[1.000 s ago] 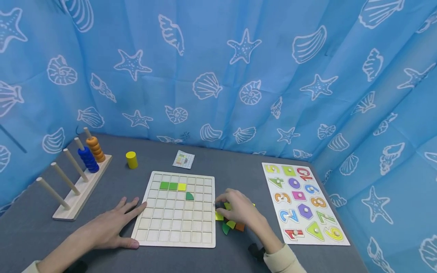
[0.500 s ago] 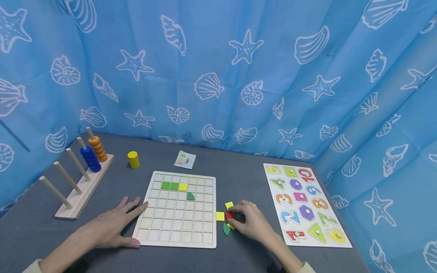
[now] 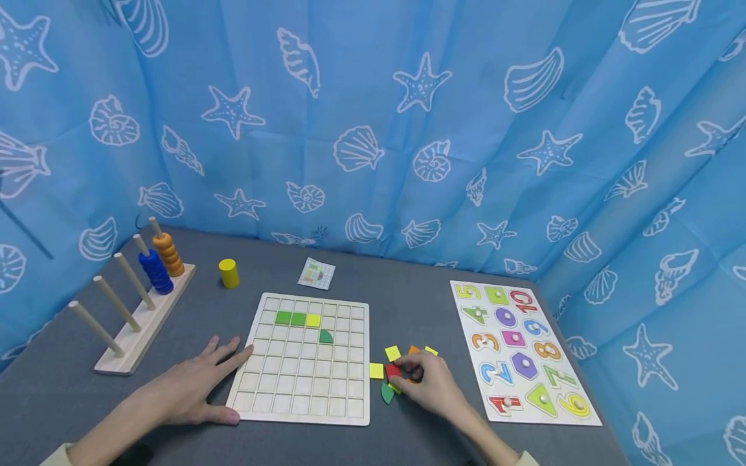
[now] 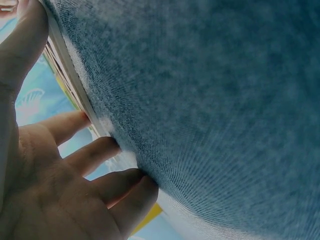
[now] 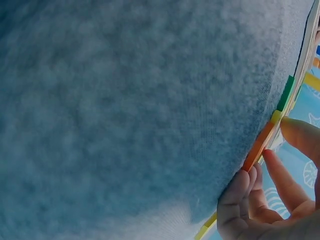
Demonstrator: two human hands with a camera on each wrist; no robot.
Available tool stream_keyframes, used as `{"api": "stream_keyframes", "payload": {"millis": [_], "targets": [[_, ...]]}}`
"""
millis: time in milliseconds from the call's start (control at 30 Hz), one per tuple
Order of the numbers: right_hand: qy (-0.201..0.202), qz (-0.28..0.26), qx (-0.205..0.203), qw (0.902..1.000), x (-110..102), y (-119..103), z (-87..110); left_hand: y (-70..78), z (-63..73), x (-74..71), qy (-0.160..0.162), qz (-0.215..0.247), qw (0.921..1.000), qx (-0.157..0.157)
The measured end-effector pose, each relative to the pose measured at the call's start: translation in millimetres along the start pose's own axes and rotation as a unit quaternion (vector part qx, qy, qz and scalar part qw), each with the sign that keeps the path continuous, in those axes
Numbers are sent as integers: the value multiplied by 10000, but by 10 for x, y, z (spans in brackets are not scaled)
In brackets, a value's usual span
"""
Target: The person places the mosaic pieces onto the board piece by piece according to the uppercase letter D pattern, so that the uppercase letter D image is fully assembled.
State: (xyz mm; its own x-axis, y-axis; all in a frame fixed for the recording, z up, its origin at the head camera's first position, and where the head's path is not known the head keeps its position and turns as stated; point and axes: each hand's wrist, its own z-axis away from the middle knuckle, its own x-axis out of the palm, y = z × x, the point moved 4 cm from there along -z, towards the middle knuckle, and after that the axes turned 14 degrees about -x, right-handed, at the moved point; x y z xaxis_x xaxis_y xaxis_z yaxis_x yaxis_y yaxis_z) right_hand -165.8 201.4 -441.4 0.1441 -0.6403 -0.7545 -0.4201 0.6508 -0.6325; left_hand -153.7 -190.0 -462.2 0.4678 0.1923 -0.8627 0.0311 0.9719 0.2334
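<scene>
Pale wooden in the head view, the gridded board [image 3: 303, 366] bears green and yellow tiles [image 3: 298, 319]; the left hand [image 3: 189, 391] lies spread at its edge. Rightward, the right hand [image 3: 432, 385] bends over a red tile [image 3: 392, 371], grip unclear. A puzzle [image 3: 519, 349] reads 1–10 on grey cloth [image 3: 402, 278] before a blue curtain [image 3: 373, 84]. Left wrist view: fingers apart. Right wrist view: an orange tile [image 5: 259, 146] at the fingertips.

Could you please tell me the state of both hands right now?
Left hand: open, at the grid board.
Right hand: at the red tile; whether it grips it cannot be told.
</scene>
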Motion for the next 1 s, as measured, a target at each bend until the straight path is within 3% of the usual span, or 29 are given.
{"api": "stream_keyframes", "payload": {"millis": [467,767,1000], "targets": [[47,178,-91,9998,22,-29,-21,-11,-5,7,-14,26,10000,23],[-256,361,-53,9990,49,-42,-51,-13,-3,7,-24,35,10000,20],[-268,422,-85,9987,53,-66,-62,-10,-18,15,-34,-6,10000,-51]]}}
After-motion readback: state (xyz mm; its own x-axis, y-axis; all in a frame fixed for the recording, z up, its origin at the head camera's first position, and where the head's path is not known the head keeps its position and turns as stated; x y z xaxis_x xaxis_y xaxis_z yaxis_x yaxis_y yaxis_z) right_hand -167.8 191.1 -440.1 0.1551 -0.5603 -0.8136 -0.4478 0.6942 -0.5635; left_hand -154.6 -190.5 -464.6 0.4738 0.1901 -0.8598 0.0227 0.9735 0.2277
